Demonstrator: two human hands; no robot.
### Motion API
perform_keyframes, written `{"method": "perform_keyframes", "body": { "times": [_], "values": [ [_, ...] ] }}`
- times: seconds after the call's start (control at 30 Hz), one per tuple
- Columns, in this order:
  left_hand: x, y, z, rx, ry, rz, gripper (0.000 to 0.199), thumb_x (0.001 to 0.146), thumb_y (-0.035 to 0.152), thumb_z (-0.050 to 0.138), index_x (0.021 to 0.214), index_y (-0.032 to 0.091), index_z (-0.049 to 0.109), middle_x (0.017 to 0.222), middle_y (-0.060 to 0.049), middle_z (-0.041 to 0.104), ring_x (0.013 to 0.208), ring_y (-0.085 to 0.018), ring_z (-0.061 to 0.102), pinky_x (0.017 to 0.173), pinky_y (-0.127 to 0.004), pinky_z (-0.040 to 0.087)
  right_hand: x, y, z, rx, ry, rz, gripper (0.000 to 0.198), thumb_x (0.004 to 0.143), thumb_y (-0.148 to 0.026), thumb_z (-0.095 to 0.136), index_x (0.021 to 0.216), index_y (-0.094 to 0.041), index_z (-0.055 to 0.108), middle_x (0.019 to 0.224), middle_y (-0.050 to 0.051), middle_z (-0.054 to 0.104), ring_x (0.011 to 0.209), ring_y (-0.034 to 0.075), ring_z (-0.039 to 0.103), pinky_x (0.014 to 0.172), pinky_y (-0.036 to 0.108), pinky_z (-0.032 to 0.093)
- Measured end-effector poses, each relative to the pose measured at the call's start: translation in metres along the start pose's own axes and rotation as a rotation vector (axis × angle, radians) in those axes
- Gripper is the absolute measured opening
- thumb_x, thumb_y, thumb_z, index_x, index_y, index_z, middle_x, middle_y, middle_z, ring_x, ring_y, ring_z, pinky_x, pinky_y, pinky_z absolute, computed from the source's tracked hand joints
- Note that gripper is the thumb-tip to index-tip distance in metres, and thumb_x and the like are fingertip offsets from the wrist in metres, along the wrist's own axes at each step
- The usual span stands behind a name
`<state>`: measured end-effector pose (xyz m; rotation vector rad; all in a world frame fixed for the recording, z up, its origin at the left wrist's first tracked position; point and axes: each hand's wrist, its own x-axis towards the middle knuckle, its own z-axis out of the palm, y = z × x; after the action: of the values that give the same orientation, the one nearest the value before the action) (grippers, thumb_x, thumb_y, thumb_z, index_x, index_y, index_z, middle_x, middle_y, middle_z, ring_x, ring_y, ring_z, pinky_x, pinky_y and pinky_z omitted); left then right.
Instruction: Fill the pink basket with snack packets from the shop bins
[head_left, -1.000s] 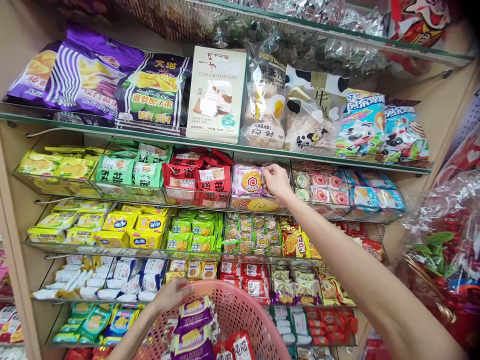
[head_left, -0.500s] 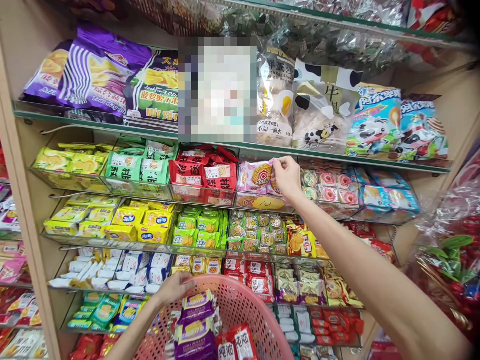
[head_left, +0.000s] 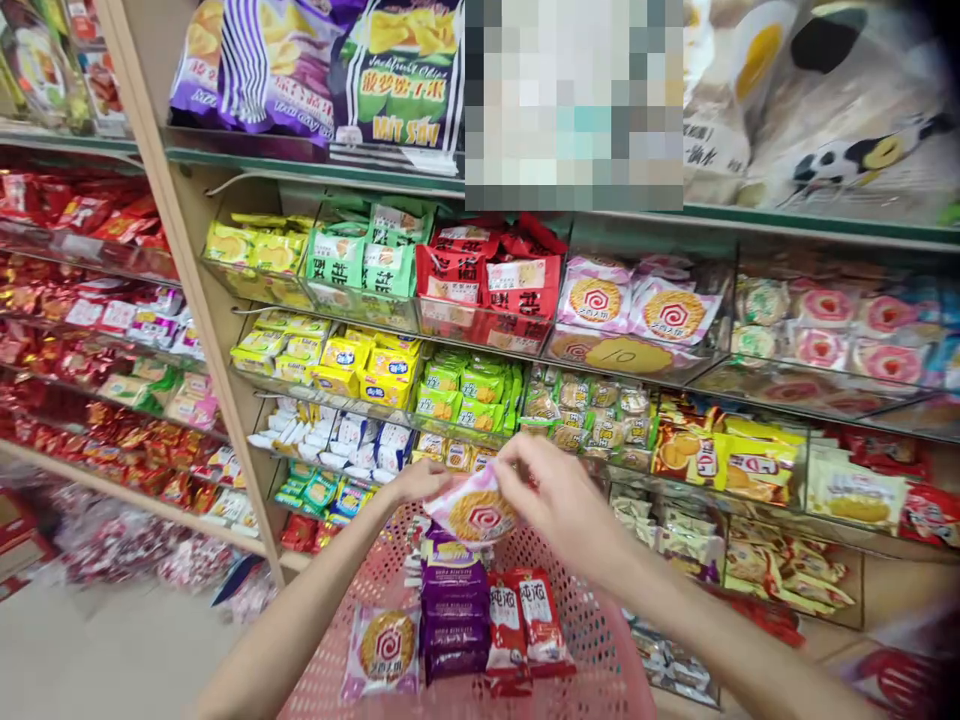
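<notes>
My right hand pinches the edge of a round biscuit packet in pink-and-white wrapping, held above the far part of a pink plastic basket. My left hand grips the basket's far rim, its fingertips partly hidden by the packet. Inside the basket lie a matching biscuit packet, a row of purple soda biscuit packs and red-and-white packets. More pink biscuit packets fill a clear shelf bin behind, its yellow tag marked 10.
Tiered clear bins of wrapped snacks face me, with red packets and green packets beside the pink ones. Large snack bags stand on the glass shelf above. At left are another shelf unit and pale floor.
My right hand has come down from the pink biscuit bin to above the basket, bringing a packet. My left hand stays at the basket rim. The view has shifted, showing more shelves at left.
</notes>
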<state>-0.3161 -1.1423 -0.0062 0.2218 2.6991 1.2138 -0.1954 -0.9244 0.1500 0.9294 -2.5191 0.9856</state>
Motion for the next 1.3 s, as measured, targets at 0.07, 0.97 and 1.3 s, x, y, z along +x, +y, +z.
{"method": "perform_keyframes", "body": {
  "times": [0.07,0.97,1.3],
  "values": [
    [-0.001,0.004,0.000,0.032,0.010,-0.026,0.033,0.070,0.045,0.048,0.067,0.016,0.063,0.067,-0.003,0.064,0.069,-0.019,0.053,0.061,-0.028,0.035,-0.012,0.002,0.032,0.057,-0.100,0.053,0.015,0.087,-0.024,0.040,0.075,-0.020,0.049,0.070,-0.002,0.055,0.064,0.012,0.049,0.059,0.024,0.034],
    [-0.012,0.026,-0.004,0.136,-0.024,-0.173,0.073,0.072,0.070,0.035,0.110,0.014,0.063,0.126,-0.017,0.057,0.111,-0.034,0.053,0.088,-0.038,0.039,-0.036,0.007,0.186,0.116,-0.426,0.281,0.013,0.065,-0.016,0.055,0.056,-0.017,0.047,0.056,-0.002,0.052,0.055,0.010,0.044,0.049,0.023,0.023],
    [-0.012,0.026,-0.007,0.154,-0.066,-0.123,0.071,0.071,0.072,0.035,0.113,0.021,0.063,0.127,-0.008,0.058,0.114,-0.028,0.052,0.094,-0.033,0.038,-0.032,-0.011,0.176,-0.364,-0.567,0.109,0.023,0.080,-0.014,0.047,0.096,-0.012,0.064,0.110,0.015,0.060,0.083,0.024,0.064,0.067,0.034,0.048]
  ]
}}
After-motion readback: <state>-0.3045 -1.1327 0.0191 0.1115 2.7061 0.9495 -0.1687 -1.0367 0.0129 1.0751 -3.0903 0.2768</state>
